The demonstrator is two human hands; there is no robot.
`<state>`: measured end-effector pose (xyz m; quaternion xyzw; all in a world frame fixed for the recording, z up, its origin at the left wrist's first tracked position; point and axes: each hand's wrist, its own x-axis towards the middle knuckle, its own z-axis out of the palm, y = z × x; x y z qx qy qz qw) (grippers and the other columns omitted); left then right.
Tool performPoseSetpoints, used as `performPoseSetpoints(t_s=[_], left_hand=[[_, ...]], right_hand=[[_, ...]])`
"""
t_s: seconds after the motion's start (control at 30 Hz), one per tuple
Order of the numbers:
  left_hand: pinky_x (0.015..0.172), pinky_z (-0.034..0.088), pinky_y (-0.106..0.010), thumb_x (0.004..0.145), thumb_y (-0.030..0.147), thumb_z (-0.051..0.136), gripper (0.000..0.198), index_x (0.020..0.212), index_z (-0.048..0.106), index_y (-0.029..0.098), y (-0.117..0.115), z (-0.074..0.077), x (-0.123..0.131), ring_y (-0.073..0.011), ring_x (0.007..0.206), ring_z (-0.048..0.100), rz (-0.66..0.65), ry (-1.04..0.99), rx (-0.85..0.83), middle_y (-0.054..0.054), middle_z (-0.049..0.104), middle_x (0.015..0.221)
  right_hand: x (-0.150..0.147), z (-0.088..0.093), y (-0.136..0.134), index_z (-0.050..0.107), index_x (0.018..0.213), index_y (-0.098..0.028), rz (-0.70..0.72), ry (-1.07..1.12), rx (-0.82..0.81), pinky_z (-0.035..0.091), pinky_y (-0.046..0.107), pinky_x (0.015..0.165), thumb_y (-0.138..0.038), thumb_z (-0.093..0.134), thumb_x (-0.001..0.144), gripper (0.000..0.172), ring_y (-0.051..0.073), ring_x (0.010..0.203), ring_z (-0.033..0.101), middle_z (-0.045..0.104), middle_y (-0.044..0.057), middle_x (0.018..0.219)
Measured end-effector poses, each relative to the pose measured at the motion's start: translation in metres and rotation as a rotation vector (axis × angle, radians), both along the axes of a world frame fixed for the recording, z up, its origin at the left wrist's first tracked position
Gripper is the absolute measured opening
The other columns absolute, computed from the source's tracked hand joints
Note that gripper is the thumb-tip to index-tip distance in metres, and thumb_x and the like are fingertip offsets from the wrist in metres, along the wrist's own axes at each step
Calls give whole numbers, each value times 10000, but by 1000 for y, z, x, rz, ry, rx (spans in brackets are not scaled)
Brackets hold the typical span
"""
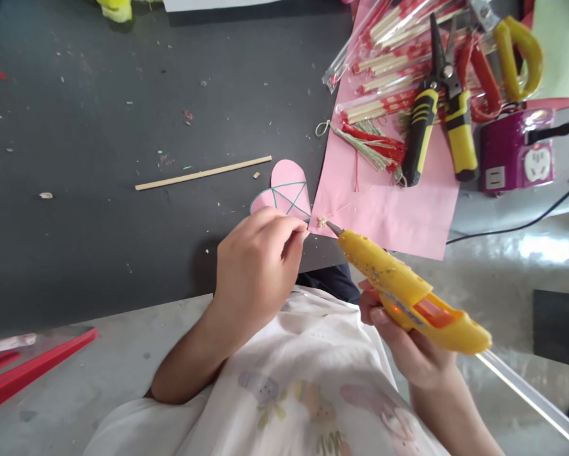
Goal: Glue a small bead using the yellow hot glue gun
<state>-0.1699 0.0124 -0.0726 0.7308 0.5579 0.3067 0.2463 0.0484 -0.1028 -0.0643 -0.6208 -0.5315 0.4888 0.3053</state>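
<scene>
My left hand [258, 259] is pinched closed at the lower tip of a pink paper heart [288, 183] with dark green lines across it; the hand covers part of the heart. What the fingertips grip is partly hidden. My right hand [412, 335] is wrapped around the handle of a yellow glue gun [388, 272], whose orange light glows. The gun's metal nozzle points left, beside a small blob of glue [321, 222] on the pink sheet [402, 221]. A clear glue stick [531, 399] sticks out of its back. A thin wooden stick [203, 173] lies left of the heart.
On the pink sheet lie yellow-and-black pruning snips [438, 114], red and pale tassels [369, 142] and several wrapped bundles of sticks [388, 76]. Yellow-handled scissors [516, 57] and a purple power socket [516, 152] with a cord are at the right. Small scraps dot the dark table [99, 240].
</scene>
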Motion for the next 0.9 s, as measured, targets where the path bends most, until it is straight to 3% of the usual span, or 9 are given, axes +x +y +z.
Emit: performPoseSetpoints(t_s=[0.43, 0.63, 0.9], left_hand=[[709, 497, -259, 903, 193, 596, 128, 811, 683, 208, 8, -4, 14, -139, 791, 669, -57, 75, 27, 4, 735, 845], [724, 502, -270, 887, 158, 606, 114, 825, 691, 199, 10, -2, 15, -155, 810, 677, -98, 128, 52, -14, 737, 861], [770, 526, -256, 886, 159, 616, 120, 922, 712, 222, 8, -1, 11, -144, 834, 687, -84, 111, 125, -15, 744, 909]], right_hand=[[1, 2, 14, 635, 992, -269, -51, 14, 0, 466, 322, 569, -282, 582, 913, 96, 169, 653, 574, 604, 31, 826], [2, 2, 18, 626, 916, -256, -67, 55, -23, 471, 292, 549, -292, 601, 899, 47, 145, 608, 555, 569, 5, 733], [4, -2, 16, 625, 967, -268, -52, 70, -7, 470, 306, 533, -279, 585, 908, 72, 161, 620, 552, 568, 22, 741]])
